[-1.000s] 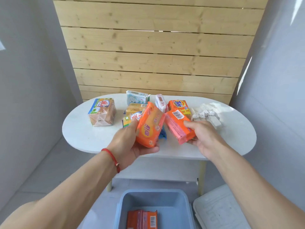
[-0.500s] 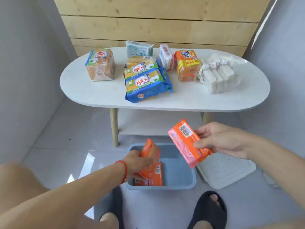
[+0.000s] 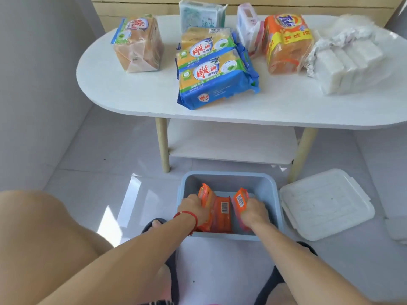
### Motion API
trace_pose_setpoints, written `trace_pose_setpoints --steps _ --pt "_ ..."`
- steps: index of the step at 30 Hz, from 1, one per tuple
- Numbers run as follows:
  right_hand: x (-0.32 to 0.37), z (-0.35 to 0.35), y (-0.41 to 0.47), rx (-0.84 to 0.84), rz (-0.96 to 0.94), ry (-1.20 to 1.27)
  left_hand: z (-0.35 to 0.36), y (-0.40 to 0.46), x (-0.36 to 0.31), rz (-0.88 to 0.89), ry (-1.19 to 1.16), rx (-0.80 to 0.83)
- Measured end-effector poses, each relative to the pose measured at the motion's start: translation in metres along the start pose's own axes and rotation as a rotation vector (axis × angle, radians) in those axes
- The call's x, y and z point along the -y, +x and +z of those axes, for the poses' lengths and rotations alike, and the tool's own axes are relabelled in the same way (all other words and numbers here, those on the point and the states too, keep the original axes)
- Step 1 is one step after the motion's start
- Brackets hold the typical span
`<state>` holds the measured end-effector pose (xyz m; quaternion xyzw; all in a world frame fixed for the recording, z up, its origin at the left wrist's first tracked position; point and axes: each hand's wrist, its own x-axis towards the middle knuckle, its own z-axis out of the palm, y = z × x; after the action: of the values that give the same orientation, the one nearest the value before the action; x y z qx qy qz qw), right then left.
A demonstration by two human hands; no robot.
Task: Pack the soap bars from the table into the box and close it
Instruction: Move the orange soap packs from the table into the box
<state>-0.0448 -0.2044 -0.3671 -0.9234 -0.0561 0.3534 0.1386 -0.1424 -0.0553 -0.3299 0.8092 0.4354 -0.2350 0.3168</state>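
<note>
Your left hand [image 3: 193, 209] grips one orange soap pack [image 3: 206, 195] and your right hand [image 3: 253, 211] grips another [image 3: 240, 199], both stood on edge inside the blue box [image 3: 229, 181], either side of the orange packs [image 3: 222, 213] already down there. On edge probably saves room for the rest. Wrappers look glossy and crinkly, the box smooth hard plastic. Plenty of soap sits up on the white table [image 3: 143, 100], like the blue pack [image 3: 215, 84], and the white lid [image 3: 326, 203] lies beside the box.

Bright daylight, glare on floor tiles [image 3: 130, 190], wide-angle edge bending, perhaps slightly soft
</note>
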Motion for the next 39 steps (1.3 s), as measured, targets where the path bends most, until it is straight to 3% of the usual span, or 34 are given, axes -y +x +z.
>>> trace_pose_setpoints --steps 6,11,14,16,20,23,25,27,28,31,36,39 --pt "-0.017 0.016 0.03 0.17 -0.044 -0.304 0.007 0.004 0.008 0.008 0.107 -0.026" --pt "-0.021 0.019 0.035 0.274 -0.063 -0.333 0.021 0.002 0.01 0.0 0.132 -0.033" --pt "-0.008 0.017 0.028 0.102 -0.113 -0.329 0.023 0.001 0.01 -0.023 0.119 -0.047" --pt "0.008 0.017 0.025 -0.029 -0.218 -0.2 0.023 0.002 0.011 -0.06 0.013 -0.027" --pt "0.035 0.022 0.014 0.324 -0.231 0.334 0.01 0.006 0.01 -0.052 -0.304 0.155" --pt "0.029 0.032 0.016 0.337 -0.159 0.519 -0.01 0.001 0.012 0.131 -0.013 0.115" --pt "0.028 0.035 0.019 0.273 -0.147 0.37 -0.021 -0.003 0.019 0.273 0.239 -0.151" --pt "0.031 0.042 0.018 0.242 -0.154 0.183 -0.026 -0.009 0.033 0.32 0.282 -0.331" --pt "0.035 0.047 0.017 0.246 -0.162 0.124 -0.026 -0.01 0.039 0.273 0.26 -0.347" --pt "0.049 0.063 0.011 0.259 -0.21 -0.016 -0.021 -0.009 0.049 0.102 0.111 -0.18" --pt "0.069 0.064 0.008 0.025 -0.355 -0.379 -0.011 -0.002 0.056 0.147 0.126 -0.158" --pt "0.072 0.073 0.009 0.017 -0.385 -0.296 -0.012 0.0 0.056 0.118 0.092 -0.143"
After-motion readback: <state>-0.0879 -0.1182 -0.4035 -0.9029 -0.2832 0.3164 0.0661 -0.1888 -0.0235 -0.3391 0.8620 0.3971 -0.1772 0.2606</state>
